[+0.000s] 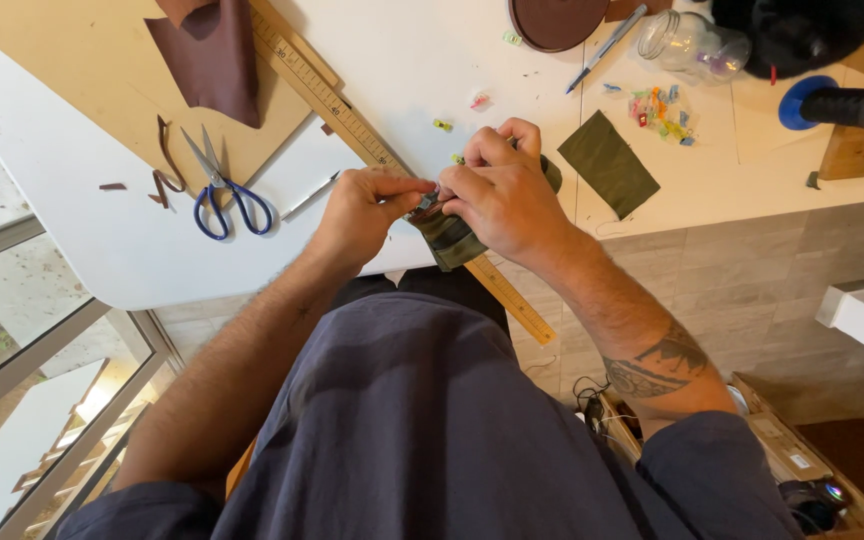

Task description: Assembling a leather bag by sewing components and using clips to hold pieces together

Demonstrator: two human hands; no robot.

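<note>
My left hand [364, 212] and my right hand [500, 196] meet over the front edge of a white table [102, 250]. Both pinch a folded piece of olive green fabric [449, 238] that hangs a little below my fingers. The thumb and forefinger of my left hand press at the fabric's upper edge, where something small and dark sits; what it is I cannot make out. My right hand wraps around the fabric from the right. A long wooden ruler [352, 125] runs diagonally under both hands.
Blue-handled scissors [220, 188] lie left of my hands beside a tan board [102, 70] with brown leather [210, 55]. A flat olive fabric square [607, 163], small coloured clips [657, 105], a glass jar [690, 45] and a pen [607, 45] lie to the right.
</note>
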